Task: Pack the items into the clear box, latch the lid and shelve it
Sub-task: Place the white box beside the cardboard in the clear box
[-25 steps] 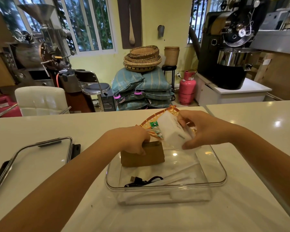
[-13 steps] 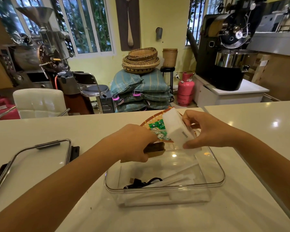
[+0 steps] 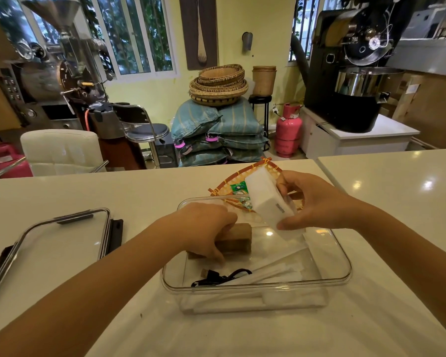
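Note:
The clear box stands open on the white counter in front of me. Inside it, my left hand grips a small brown cardboard box that rests in the back left corner. A black cable and white flat packets lie on the box's floor. My right hand holds a white rectangular box tilted above the clear box's far rim. The clear lid with dark latches lies flat on the counter to the left.
A woven tray with green small items sits just behind the clear box. A seam separates this counter from a second counter at the right. Chairs, sacks, baskets and roasting machines stand beyond the counter.
My left hand has lowered the brown box deeper into the clear box and turned it flatter. My right hand has tipped the white box and brought it slightly nearer the rim.

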